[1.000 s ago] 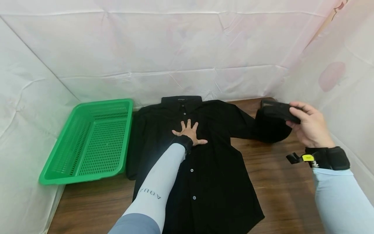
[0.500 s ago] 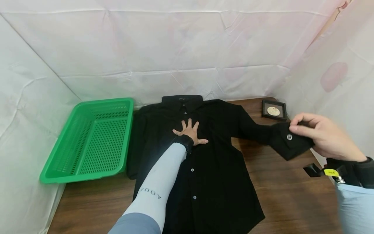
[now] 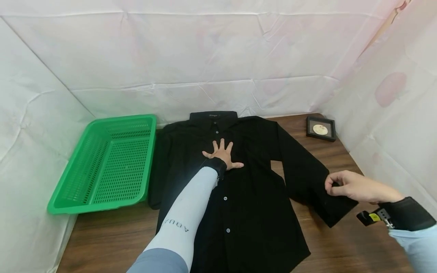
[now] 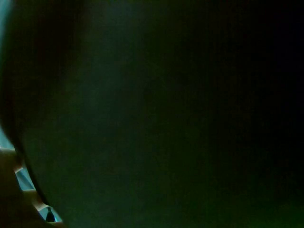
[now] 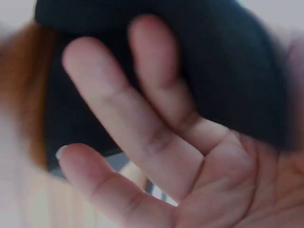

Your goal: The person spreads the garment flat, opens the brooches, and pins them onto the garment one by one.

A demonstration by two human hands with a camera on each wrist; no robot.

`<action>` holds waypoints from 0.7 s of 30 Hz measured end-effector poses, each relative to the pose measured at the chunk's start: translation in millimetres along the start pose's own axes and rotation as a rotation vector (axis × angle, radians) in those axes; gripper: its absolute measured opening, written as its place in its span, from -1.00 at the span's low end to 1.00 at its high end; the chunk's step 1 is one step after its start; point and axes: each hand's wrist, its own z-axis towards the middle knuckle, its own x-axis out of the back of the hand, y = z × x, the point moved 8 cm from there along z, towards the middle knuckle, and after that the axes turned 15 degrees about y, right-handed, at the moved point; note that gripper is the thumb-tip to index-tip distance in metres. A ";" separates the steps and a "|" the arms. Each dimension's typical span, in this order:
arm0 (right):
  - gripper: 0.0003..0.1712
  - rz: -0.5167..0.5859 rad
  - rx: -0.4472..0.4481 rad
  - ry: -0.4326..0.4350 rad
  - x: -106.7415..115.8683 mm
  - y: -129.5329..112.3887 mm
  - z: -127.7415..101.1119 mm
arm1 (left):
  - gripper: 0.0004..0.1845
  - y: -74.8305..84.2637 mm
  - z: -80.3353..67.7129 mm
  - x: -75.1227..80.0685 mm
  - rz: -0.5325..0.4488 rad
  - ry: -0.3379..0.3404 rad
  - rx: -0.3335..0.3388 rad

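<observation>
From the head view, a black shirt [image 3: 246,197] lies spread face up on the brown worktop [image 3: 341,242], collar toward the back wall. The left hand [image 3: 222,154] rests flat on the shirt's chest just below the collar, fingers straight and fanned out. The right hand [image 3: 355,187] pinches the shirt's sleeve [image 3: 307,174] near its cuff end, thumb and fingers curled on the cloth; the sleeve runs from the shoulder down to the right, its end low over the worktop. A green basket [image 3: 102,167] stands just left of the shirt. A small framed picture [image 3: 321,129] lies at the back right corner, well apart from both hands.

The left wrist view is almost wholly dark, filled by black cloth pressed close.

The right wrist view, blurred, shows the fingers [image 5: 142,123] lying against black cloth.
</observation>
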 end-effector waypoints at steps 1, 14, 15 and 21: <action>-0.93 -0.014 -0.015 -0.019 -4.4 4.7 -1.3 | 0.20 0.0 -0.3 0.5 -0.003 0.002 0.001; -0.71 0.033 -0.271 -0.258 -69.0 54.7 -25.6 | 0.20 -1.3 1.8 -4.4 -0.003 -0.013 0.000; -0.69 0.016 -0.282 -0.264 -71.5 57.0 -27.4 | 0.20 -1.4 2.2 -4.2 -0.002 -0.011 0.001; -0.70 -0.130 -0.397 -0.248 -72.1 64.7 -35.8 | 0.20 -1.4 3.4 -3.5 -0.011 -0.021 0.008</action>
